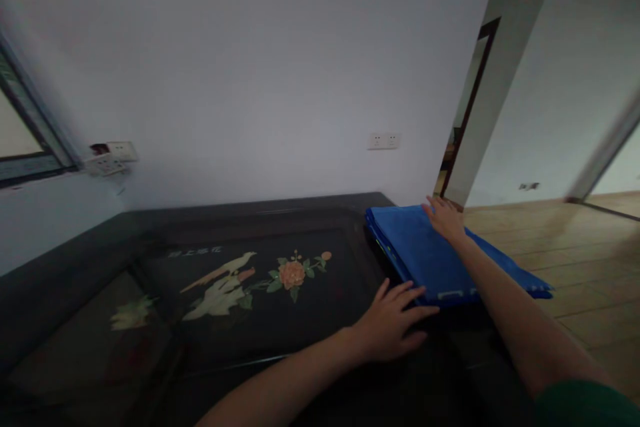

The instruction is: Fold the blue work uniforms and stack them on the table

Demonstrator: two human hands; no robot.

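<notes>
A folded blue cloth or sheet (425, 247) lies in layers at the right end of a dark glossy table (310, 220), its right part reaching out past the table's edge. My right hand (446, 217) rests on top of it near the far edge, fingers spread. By the near left corner of the blue stack is my left hand (393, 323), its fingers apart and the fingertips at the fold's edge. Neither hand is closed round anything.
The table top bears a flower and bird picture (291, 275). Behind it stands a pale wall with a socket (383, 141). More sockets (107, 163) and a window are at the left. A doorway and tiled floor (590, 267) lie to the right.
</notes>
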